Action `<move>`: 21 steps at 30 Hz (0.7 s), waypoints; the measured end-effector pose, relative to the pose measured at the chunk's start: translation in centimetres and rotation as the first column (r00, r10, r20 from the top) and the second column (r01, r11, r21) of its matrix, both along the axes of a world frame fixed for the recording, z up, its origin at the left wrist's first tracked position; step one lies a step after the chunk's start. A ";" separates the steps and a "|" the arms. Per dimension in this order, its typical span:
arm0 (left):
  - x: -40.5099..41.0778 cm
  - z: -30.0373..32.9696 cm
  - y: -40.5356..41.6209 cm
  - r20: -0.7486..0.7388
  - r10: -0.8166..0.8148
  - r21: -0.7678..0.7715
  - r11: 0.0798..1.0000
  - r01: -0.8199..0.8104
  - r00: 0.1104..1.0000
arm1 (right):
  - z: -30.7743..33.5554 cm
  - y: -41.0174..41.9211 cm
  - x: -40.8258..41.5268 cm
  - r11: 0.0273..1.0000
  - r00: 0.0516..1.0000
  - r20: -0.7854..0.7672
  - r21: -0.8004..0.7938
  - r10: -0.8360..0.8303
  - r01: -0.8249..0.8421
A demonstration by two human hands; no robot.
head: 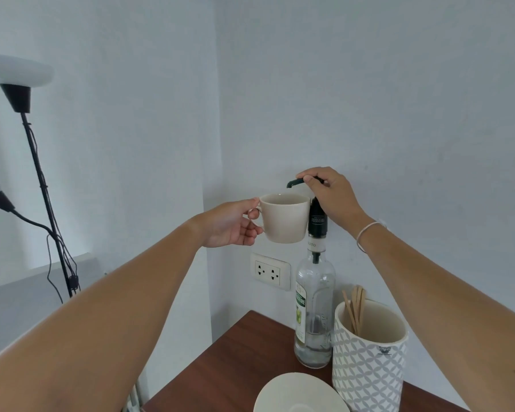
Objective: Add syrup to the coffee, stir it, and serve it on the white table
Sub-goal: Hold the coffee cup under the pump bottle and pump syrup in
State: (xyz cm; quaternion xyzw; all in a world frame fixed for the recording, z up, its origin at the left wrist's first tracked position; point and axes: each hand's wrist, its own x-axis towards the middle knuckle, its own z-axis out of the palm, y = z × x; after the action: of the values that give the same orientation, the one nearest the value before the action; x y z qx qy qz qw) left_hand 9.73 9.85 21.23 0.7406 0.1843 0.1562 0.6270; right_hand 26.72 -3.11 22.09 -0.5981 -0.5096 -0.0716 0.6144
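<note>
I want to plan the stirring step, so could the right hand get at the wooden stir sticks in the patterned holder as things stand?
Probably yes, once it lets go. The right hand is on the syrup pump, and the wooden stir sticks stand below it in the open-topped patterned holder, with nothing over them.

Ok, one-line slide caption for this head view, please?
Left hand holds the cream cup by its handle under the spout of the syrup bottle while the right hand rests on its pump.
</note>
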 end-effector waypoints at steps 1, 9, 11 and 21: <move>0.0 0.1 0.0 0.001 -0.003 0.005 1.000 0.003 1.000 | 0.3 0.0 0.0 1.000 1.000 0.005 -0.002 -0.006 0.006; 0.3 0.1 -0.1 0.002 -0.006 0.008 1.000 0.006 1.000 | 0.4 0.1 0.0 1.000 1.000 0.002 0.002 -0.019 0.019; 0.4 0.2 -0.1 0.003 -0.006 0.010 1.000 0.006 1.000 | 0.2 0.0 0.0 1.000 1.000 -0.003 0.005 -0.017 0.017; 0.4 0.0 0.3 0.006 -0.016 0.004 1.000 0.016 1.000 | -1.4 0.2 -0.1 0.999 0.998 -0.066 0.032 0.004 -0.002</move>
State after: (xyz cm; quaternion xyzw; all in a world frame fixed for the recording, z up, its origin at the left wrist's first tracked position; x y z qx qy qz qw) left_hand 10.16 10.16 21.21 0.7429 0.1762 0.1540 0.6272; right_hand 26.66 -2.88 20.65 -0.5896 -0.4886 -0.0589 0.6405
